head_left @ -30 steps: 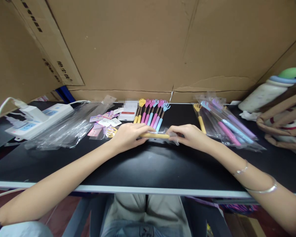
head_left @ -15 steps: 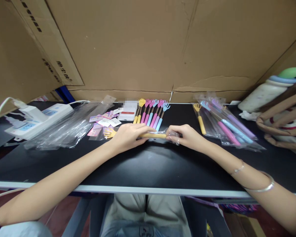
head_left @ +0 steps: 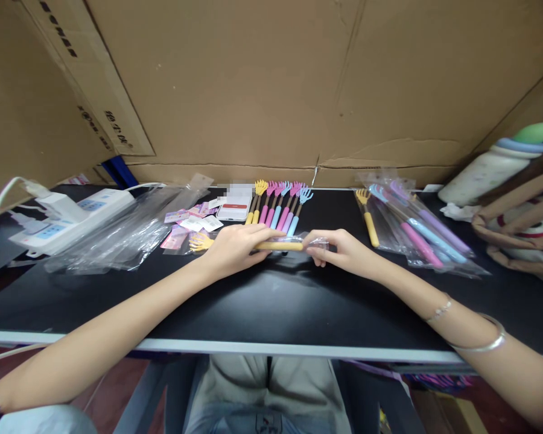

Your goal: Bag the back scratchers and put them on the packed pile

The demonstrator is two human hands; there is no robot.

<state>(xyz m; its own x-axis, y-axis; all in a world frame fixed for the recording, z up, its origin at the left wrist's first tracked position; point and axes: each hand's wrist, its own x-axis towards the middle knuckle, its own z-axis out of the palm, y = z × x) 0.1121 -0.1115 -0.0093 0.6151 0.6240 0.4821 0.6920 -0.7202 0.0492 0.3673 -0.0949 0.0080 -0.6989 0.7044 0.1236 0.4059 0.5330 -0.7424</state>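
Observation:
A yellow back scratcher lies across in front of me inside a clear plastic sleeve. Its hand-shaped head sticks out to the left of my left hand, which is closed around its middle. My right hand pinches the sleeve's end at the tip of the yellow grip. Just behind my hands, several unwrapped back scratchers in yellow, pink, blue and purple lie in a row. Printed cards are scattered beside the yellow head.
Empty plastic sleeves and a white power strip lie to the left. A phone rests behind the cards. At right are bagged back scratchers, a loose yellow one, a bottle and a brown bag. Cardboard walls the back.
My right hand's fingers have shifted at the sleeve's end, with its lower fingers more spread. The left hand and the back scratcher have hardly moved.

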